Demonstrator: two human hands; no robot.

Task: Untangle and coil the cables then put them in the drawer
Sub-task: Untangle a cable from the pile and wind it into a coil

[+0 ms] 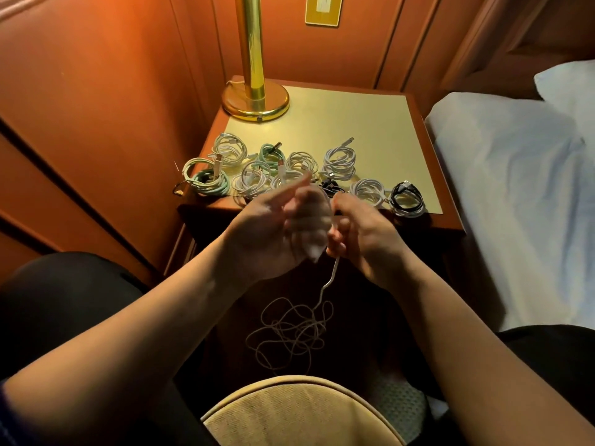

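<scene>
Wood panelling surrounds a nightstand [428, 130] with a pale gold top; a bed [515, 188] lies along its right edge and a brass lamp [254, 101] stands at its far left corner. Coiled cables [299, 170], white, mint and black, sit in a loose row along the near edge, from the near left corner to roughly the near right; about ten, count uncertain where they overlap. Drawer not identifiable in this view. Seated person, cushion [299, 410] at the bottom of view. Left hand [273, 220] raised in front of the near edge, palm up, fingers roughly straight, with white loops apparently wound around them; motion blur hides the detail, so the grip there cannot be confirmed. Right hand [360, 233] just beside it, fingers curled, pinching the white cable [289, 333] where it feeds upward. Remainder of that cable hangs below the hands in a tangled heap between the knees. Judgement: step in hand is coiling one more cable, with most of the length unwound. Next move likely calls for drawing slack out of the heap, clearing any knots, then winding on evenly. Coils not yet in the drawer.
</scene>
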